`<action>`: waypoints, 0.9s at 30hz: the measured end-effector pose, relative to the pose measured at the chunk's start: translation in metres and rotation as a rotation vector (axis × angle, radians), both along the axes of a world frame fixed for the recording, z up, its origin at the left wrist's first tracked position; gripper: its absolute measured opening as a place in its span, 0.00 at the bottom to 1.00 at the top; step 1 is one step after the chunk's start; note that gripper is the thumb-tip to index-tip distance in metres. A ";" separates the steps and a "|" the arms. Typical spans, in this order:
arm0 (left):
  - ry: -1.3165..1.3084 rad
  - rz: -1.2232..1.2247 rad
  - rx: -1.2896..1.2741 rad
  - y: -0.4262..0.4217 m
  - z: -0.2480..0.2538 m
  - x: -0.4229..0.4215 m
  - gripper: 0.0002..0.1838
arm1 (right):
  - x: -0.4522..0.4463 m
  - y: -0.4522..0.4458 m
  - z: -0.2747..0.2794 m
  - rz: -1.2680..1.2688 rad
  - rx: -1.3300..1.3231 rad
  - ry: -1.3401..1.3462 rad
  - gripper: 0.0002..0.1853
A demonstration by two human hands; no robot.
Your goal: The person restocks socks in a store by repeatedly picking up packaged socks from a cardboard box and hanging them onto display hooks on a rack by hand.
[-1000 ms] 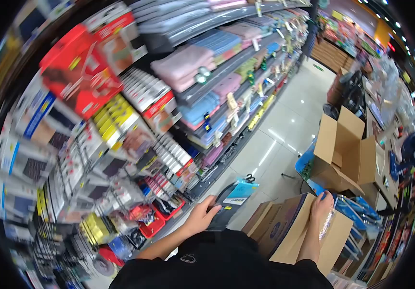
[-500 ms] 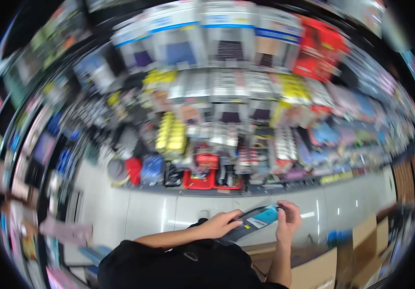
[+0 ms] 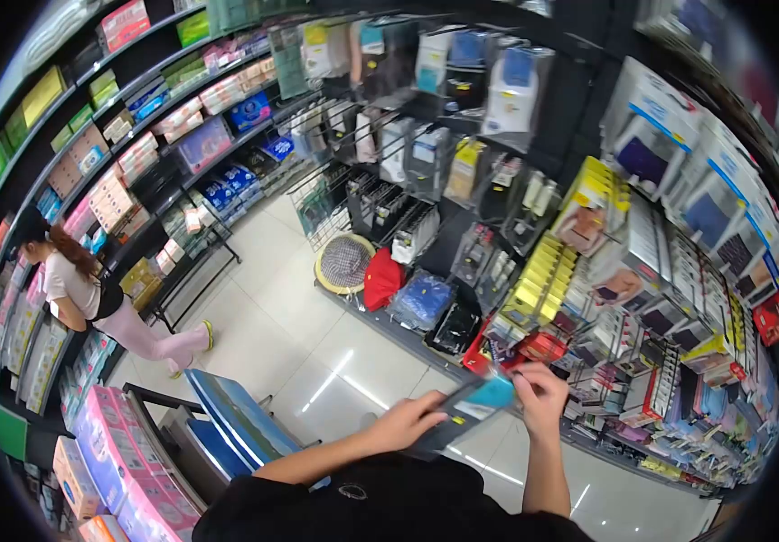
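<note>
A dark flat package point(image 3: 444, 432) with a blue-green header card point(image 3: 491, 396) is held at chest height in front of the black shirt. My left hand point(image 3: 408, 422) grips its lower left part, thumb on top. At the other end, my right hand point(image 3: 541, 390) pinches the top of the card between thumb and fingers. Beyond the package, hanging packs in yellow point(image 3: 543, 285) and white fill the display, and a red item point(image 3: 382, 278) and a blue bagged item point(image 3: 421, 301) lie on its bottom ledge.
A person point(image 3: 100, 298) stands at the left by curved shelves point(image 3: 127, 126) of boxed and packed goods. Nearer are blue panels point(image 3: 236, 420) and pink packs point(image 3: 132, 461). Tiled floor point(image 3: 290, 316) runs between the shelves. A patterned hat point(image 3: 346, 262) sits on the ledge.
The view has swung left, away from the cardboard boxes, to the hanging display and the person. My right hand has left the box and taken hold of the package's card; my left hand kept its grip.
</note>
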State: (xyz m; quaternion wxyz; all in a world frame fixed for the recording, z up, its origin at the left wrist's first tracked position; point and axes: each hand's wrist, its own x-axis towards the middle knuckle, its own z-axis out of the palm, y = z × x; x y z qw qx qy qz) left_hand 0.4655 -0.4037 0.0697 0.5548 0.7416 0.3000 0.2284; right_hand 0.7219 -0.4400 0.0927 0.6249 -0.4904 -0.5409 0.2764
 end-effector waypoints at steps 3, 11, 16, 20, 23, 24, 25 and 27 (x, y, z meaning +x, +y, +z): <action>-0.003 0.210 0.002 0.035 0.005 -0.067 0.14 | -0.059 0.076 0.007 0.077 -0.010 -0.044 0.02; -0.154 0.489 -0.006 0.125 0.000 -0.151 0.12 | -0.166 0.208 0.057 0.316 -0.013 0.245 0.22; -0.448 0.610 -0.271 0.184 0.030 -0.157 0.14 | -0.200 0.243 0.026 0.351 -0.067 0.110 0.29; -0.520 0.660 -0.226 0.232 0.046 -0.154 0.14 | -0.216 0.285 0.018 0.402 -0.141 0.085 0.25; -0.541 0.709 -0.179 0.265 0.056 -0.157 0.15 | -0.215 0.323 0.023 0.424 -0.176 0.334 0.14; -0.534 0.753 -0.166 0.276 0.059 -0.161 0.15 | -0.212 0.334 0.028 0.389 -0.157 0.378 0.13; -0.528 0.793 -0.161 0.288 0.060 -0.164 0.15 | -0.207 0.344 0.031 0.348 -0.142 0.420 0.12; -0.517 0.844 -0.129 0.309 0.063 -0.172 0.15 | -0.198 0.360 0.037 0.330 -0.119 0.456 0.11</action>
